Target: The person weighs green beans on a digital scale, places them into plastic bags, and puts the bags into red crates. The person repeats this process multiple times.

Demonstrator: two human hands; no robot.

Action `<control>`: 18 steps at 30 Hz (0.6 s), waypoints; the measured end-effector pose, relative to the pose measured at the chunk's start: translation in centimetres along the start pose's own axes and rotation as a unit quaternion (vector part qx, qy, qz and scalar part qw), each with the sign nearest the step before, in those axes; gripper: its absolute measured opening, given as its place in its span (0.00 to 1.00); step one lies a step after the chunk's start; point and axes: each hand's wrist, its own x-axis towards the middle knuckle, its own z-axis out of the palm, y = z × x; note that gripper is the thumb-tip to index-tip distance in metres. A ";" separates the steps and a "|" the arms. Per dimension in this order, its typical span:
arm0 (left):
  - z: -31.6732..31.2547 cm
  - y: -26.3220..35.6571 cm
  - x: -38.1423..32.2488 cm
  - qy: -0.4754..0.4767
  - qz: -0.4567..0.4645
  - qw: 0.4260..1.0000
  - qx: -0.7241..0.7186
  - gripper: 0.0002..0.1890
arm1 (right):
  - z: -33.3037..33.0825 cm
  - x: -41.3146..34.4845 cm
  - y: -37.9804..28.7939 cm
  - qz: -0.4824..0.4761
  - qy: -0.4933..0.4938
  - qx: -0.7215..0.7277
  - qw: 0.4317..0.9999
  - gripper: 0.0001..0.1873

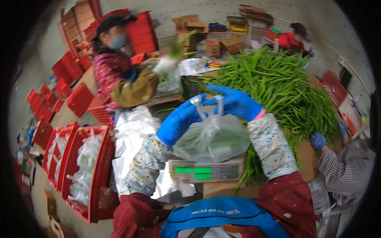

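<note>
A clear plastic bag (212, 139) with green vegetables inside rests on a digital scale (208, 171) with lit green displays. My left hand (183, 117), in a blue glove, has fingers through one of the bag's handle loops. From the other side, my blue-gloved right hand (235, 101) holds the other handle, its fingers partly spread. Both handles are pulled up above the bag's middle. A big heap of long green peppers (273, 86) lies just beyond and to the right of my right hand.
White plastic bags (131, 125) lie left of the scale. Red crates (98, 178) holding filled bags stand on the left. A masked co-worker (119, 68) handles a bag across the table. Another person's gloved hand (318, 140) touches the heap's right side. Cardboard boxes (213, 48) sit behind.
</note>
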 end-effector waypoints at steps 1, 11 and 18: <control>0.8 -0.2 0.4 -0.045 0.004 0.997 -0.061 0.27 | 0.9 0.1 0.5 -0.015 0.032 -0.030 0.999 0.25; -0.5 -2.9 2.0 0.050 0.020 0.952 0.300 0.14 | 0.2 0.4 5.2 -0.081 0.188 -0.591 0.780 0.31; -0.5 -5.1 0.9 0.094 0.077 0.951 0.286 0.16 | 1.3 2.3 7.1 -0.058 0.258 -0.538 0.800 0.12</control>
